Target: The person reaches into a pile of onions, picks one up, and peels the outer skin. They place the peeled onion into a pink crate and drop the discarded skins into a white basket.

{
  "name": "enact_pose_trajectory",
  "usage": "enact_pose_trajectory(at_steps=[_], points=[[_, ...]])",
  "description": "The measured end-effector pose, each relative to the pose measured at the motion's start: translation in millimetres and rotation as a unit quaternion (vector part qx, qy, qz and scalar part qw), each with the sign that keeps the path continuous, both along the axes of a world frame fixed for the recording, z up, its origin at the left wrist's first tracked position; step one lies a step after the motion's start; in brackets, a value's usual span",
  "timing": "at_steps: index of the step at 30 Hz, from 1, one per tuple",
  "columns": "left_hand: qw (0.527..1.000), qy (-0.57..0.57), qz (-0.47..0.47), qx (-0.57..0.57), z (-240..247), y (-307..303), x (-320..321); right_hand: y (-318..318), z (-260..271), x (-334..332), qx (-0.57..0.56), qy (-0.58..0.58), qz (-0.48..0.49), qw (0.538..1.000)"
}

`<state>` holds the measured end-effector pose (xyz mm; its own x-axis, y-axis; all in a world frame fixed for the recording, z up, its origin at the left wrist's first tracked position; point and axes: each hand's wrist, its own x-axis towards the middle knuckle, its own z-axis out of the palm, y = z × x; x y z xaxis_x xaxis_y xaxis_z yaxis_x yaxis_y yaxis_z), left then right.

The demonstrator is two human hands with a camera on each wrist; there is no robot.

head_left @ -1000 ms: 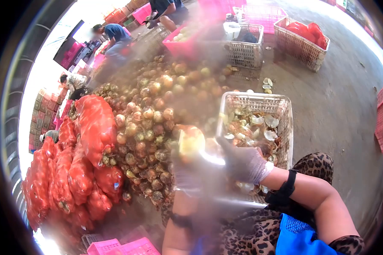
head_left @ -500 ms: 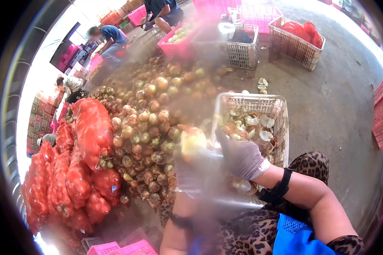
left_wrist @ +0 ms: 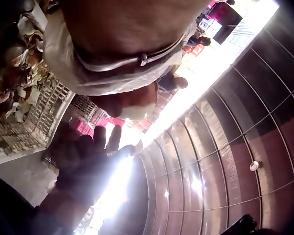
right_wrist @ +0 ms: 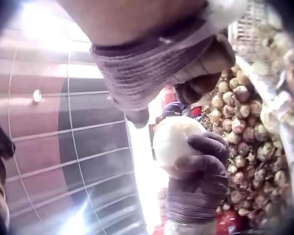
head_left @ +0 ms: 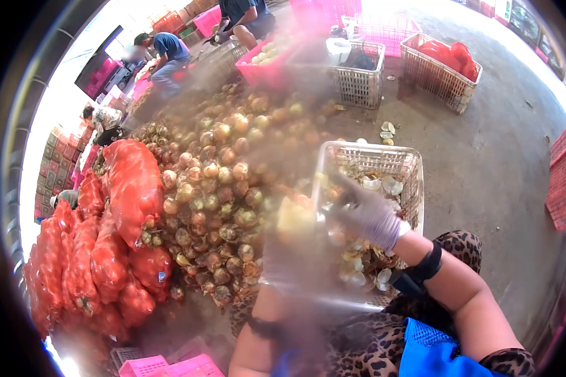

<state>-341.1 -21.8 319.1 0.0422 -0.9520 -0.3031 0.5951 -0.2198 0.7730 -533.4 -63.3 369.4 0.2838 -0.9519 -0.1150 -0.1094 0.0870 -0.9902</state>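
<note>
A pale, peeled onion [right_wrist: 177,143] sits in the grip of my gloved left hand [right_wrist: 201,164], fingers curled round its side. In the head view the onion [head_left: 295,217] looks blurred, just left of the white crate [head_left: 417,188]. My gloved right hand [head_left: 372,217] is held over the crate, apart from the onion, with nothing visible in it. The left wrist view shows this right hand [left_wrist: 88,159] with its fingers loosely spread. Onion skins and peelings [head_left: 358,251] lie inside the crate.
A large heap of unpeeled onions [head_left: 220,201] spreads ahead and left, beside stuffed red mesh sacks [head_left: 116,245]. Pink crates [head_left: 176,367] stand low at the left. Farther off are a pink tub [head_left: 258,69], more white crates [head_left: 443,78] and other people [head_left: 170,56] working.
My right hand has moved away from the onion, up and over the crate, its fingers now apart from it. My left hand keeps the onion, which has shifted slightly right.
</note>
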Motion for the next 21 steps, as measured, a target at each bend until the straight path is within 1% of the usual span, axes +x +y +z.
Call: enact_pose_trajectory(at_steps=[1,2,3,4,5,6,7,8,11,12,13,14,15,16,18,19,20,21], points=[[0.992,0.117,0.013,0.048,1.6,-1.7,0.8,6.3,-4.6,3.1,-0.112,0.057,0.025,0.992],[0.968,0.231,0.023,0.098,3.8,-1.9,-1.1,11.0,-8.8,4.5,-0.219,0.114,0.048,0.968],[0.977,0.197,-0.028,0.083,7.6,8.1,-6.3,10.7,-9.8,4.6,-0.222,0.115,0.073,0.966],[0.982,0.16,-0.077,0.063,28.4,17.1,-17.7,6.8,-8.7,3.6,-0.225,0.116,0.097,0.963],[0.982,0.153,-0.086,0.07,30.8,17.9,-21.9,2.6,-8.1,1.6,-0.232,0.117,0.121,0.958],[0.982,0.145,-0.093,0.076,31.9,19.3,-23.4,-2.6,-19.9,1.3,-0.217,0.111,0.132,0.961],[0.982,0.137,-0.097,0.082,32.6,20.3,-22.8,-5.9,-28.3,-1.7,-0.258,0.105,0.104,0.955],[0.975,0.137,-0.169,0.034,34.2,19.8,-18.0,-8.4,-34.6,-6.1,-0.299,0.098,0.077,0.946],[0.971,0.169,-0.145,0.089,24.4,27.8,-14.0,-17.5,-36.8,-15.4,-0.211,0.038,0.009,0.977],[0.969,0.194,-0.139,0.063,18.7,30.5,-14.6,-19.6,-32.9,-15.2,-0.034,0.028,-0.048,0.998],[0.975,0.155,-0.152,0.047,19.8,29.6,-10.1,-24.0,-31.0,-15.9,0.022,0.1,-0.054,0.993],[0.965,0.206,-0.149,0.059,21.9,33.9,-10.7,-28.4,-29.2,-16.7,0.079,0.17,-0.052,0.981],[0.953,0.257,-0.144,0.07,25.8,38.1,-11.9,-34.9,-34.4,-20.0,0.012,0.32,0.002,0.948],[0.952,0.255,-0.161,0.044,25.5,37.3,-8.9,-38.2,-35.3,-21.3,-0.056,0.46,0.057,0.884],[0.949,0.25,-0.191,-0.01,23.9,35.4,0.5,-22.7,-29.0,-20.1,-0.073,0.327,0.027,0.942],[0.954,0.239,-0.182,-0.002,25.4,36.0,3.7,-14.4,-28.0,-20.7,-0.078,0.259,0.014,0.963],[0.958,0.23,-0.173,0.006,28.1,36.8,4.9,-12.4,-27.9,-22.0,-0.027,0.06,0.085,0.994],[0.961,0.221,-0.165,0.015,30.3,36.5,4.6,-5.7,-24.5,-24.5,-0.054,0.059,0.12,0.989]])
